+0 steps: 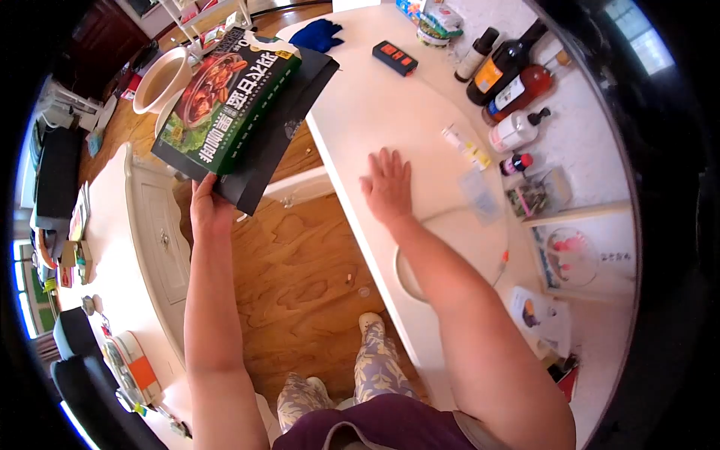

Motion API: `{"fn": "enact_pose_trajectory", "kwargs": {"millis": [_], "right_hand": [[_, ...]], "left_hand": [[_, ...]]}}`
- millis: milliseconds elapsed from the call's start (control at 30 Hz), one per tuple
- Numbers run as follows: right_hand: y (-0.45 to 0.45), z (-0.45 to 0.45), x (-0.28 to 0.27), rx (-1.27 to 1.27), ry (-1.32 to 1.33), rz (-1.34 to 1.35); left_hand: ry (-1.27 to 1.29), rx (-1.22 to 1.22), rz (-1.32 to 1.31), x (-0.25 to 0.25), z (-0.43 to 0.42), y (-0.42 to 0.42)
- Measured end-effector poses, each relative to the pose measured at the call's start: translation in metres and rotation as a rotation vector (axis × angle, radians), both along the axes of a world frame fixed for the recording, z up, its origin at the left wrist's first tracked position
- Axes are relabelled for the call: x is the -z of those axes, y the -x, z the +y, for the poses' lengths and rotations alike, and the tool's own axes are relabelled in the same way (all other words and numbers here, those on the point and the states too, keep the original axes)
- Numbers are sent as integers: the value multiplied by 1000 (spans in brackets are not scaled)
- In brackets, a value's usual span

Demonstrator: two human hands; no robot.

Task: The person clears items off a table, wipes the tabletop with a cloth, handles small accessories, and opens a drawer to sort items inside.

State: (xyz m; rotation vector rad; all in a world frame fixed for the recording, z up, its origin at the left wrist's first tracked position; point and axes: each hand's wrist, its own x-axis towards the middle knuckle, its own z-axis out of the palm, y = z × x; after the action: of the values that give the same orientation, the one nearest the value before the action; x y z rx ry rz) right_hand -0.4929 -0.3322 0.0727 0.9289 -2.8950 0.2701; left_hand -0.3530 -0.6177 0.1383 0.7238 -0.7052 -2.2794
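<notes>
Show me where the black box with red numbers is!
In the head view, that black box sits at top centre on the white table, right of the crumpled blue cloth.

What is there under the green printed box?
Under the green printed box is a flat black piece, sticking out past its edges. The left hand holds them from the near side. The part directly beneath is covered.

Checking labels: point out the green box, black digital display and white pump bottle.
Green box (236,101): head view, printed front.
Black digital display (395,58): head view, digit face.
White pump bottle (512,133): head view, body.
</notes>
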Motion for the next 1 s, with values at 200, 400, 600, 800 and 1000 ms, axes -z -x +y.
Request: {"fn": "enact_pose_trajectory", "kwargs": {"millis": [200, 400, 600, 800, 1000], "right_hand": [[18, 9, 0, -26, 72, -71], [44, 22, 15, -53, 84, -128], [64, 33, 22, -33, 107, -195], [68, 36, 24, -2, 64, -209], [74, 39, 28, -18, 44, -249]], "left_hand": [[-42, 83, -22, -33, 3, 125], [-99, 179, 3, -13, 1, 247], [-28, 347, -28, 31, -25, 371], [3, 461, -156, 49, -37, 437], [12, 566, -167, 62, -34, 469]]}}
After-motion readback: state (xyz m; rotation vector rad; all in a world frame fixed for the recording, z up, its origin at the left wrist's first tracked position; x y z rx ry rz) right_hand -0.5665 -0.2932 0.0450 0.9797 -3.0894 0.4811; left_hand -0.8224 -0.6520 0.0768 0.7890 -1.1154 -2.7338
